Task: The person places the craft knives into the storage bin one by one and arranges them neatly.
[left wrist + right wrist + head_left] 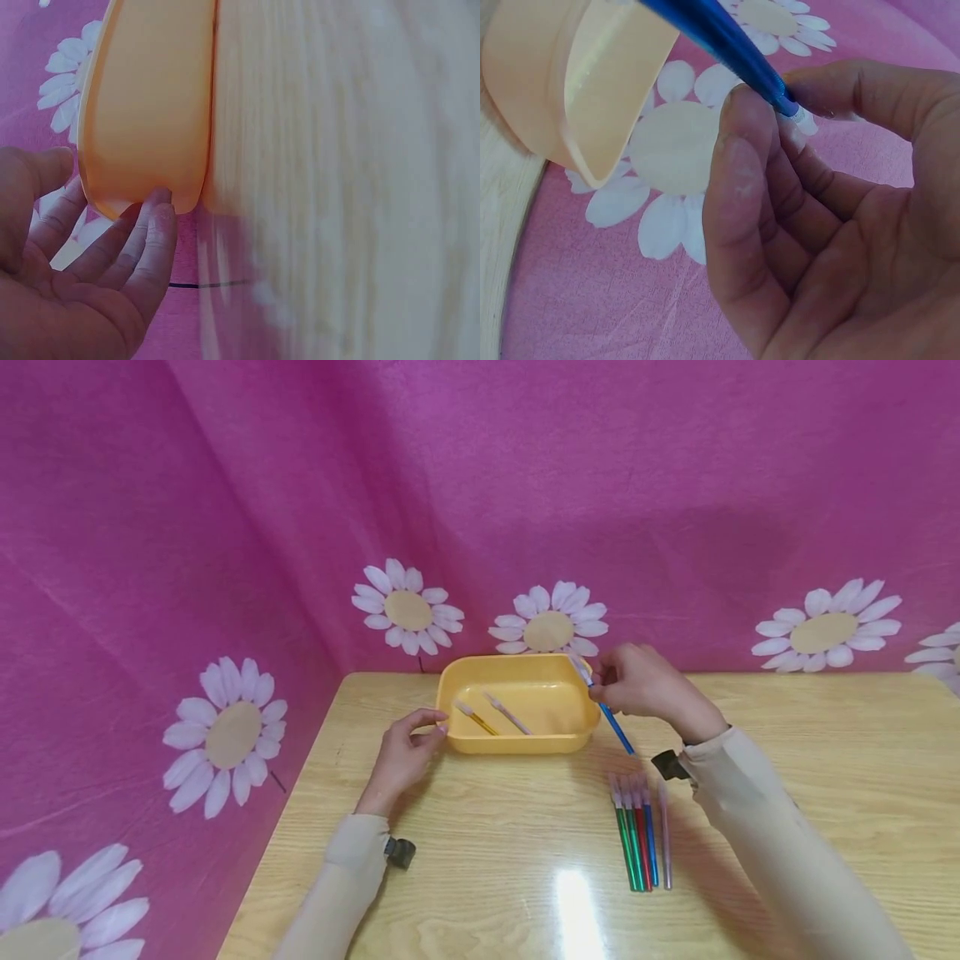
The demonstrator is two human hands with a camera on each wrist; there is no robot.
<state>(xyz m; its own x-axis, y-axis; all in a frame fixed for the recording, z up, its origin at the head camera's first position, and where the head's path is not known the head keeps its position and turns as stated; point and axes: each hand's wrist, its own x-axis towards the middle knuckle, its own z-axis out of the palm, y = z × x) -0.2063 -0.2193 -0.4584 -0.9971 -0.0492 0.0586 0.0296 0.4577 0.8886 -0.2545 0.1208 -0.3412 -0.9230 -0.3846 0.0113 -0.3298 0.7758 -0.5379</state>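
A yellow plastic tub (517, 744) stands near the back of the table, with a gold pen (477, 718) and a pale silvery pen (508, 714) lying inside. My left hand (405, 758) is at its left end; in the left wrist view the fingers (154, 232) touch the outer wall and the thumb stays apart from it. Over the tub's right end, my right hand (637, 685) pinches a blue pen (617, 727) near its clear cap between thumb and fingers. The pen slants, cap end toward the tub. The right wrist view shows its blue barrel (720, 45) close up.
Several capped pens (636, 843) in green, red and blue lie side by side on the wooden table (495, 868), below the right hand. A pinkish pen (666, 843) lies beside them. A magenta flowered cloth (600, 485) hangs behind the table and along its left side.
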